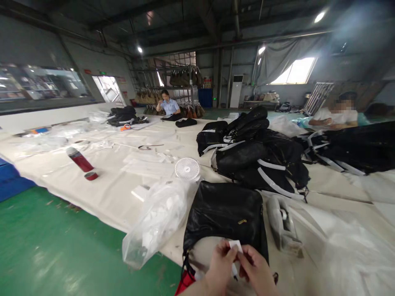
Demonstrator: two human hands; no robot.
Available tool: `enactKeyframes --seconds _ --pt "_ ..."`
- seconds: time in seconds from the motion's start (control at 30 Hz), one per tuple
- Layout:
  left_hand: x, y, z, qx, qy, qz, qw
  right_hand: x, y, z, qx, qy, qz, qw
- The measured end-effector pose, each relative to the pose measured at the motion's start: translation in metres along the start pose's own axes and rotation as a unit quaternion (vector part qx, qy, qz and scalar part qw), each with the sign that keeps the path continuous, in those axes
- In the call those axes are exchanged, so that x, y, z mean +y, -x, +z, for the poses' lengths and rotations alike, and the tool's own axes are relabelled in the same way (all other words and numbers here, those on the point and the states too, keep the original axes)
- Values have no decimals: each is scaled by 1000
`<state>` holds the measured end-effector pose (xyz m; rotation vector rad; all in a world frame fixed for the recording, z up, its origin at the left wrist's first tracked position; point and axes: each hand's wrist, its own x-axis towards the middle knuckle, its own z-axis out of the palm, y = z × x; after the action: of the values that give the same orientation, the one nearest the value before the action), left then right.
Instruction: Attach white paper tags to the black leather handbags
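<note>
Just in front of me lies a black handbag [228,209] with a small gold zip pull. My left hand [219,263] and my right hand [254,268] meet over its near edge, both closed in a pinch on a small white slip of paper [235,245]. Below the fingers hangs a small white piece with a dark tip [235,271], and what it belongs to is partly hidden. A tape dispenser [282,226] stands to the right of the bag. On the left is a clear plastic bag [157,218] filled with white material.
Several black bags with white-wrapped straps [259,160] are heaped beyond. A white fan [187,169], a red flask [80,160] and its cup [91,176] stand on the table [101,201]. Plastic sheeting [358,250] lies at right. Two people [169,107] sit across the table.
</note>
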<state>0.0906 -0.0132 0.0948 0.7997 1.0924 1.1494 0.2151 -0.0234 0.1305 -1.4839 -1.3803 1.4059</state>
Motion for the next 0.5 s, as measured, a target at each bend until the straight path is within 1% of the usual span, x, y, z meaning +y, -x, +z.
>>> enactKeyframes --seconds 0.03,0.07,0.13,0.2,0.23,0.3,0.37,0.43,0.5 --pt "4 -3 -4 32 6 14 999 -3 -4 -3 0 23 -23 999" --pt "10 -6 -7 49 -7 32 998 -7 -10 -9 14 56 -51 997" --pt "27 -15 -14 66 -48 68 994 -16 -27 -25 79 155 -103 979" --pt "48 -25 -17 59 -88 90 990 -23 -49 -40 139 274 -143 941" --pt "59 -31 -17 51 -110 98 988 -25 -61 -44 145 329 -161 919" --pt "80 -43 -14 43 -161 121 979 -24 -81 -45 114 417 -192 881" --pt "96 -56 -8 39 -208 147 966 -17 -92 -37 75 478 -198 853" --pt "104 -67 -1 33 -235 165 957 -4 -95 -27 64 511 -183 837" --pt "102 -76 6 18 -240 172 955 8 -98 -23 79 518 -171 834"
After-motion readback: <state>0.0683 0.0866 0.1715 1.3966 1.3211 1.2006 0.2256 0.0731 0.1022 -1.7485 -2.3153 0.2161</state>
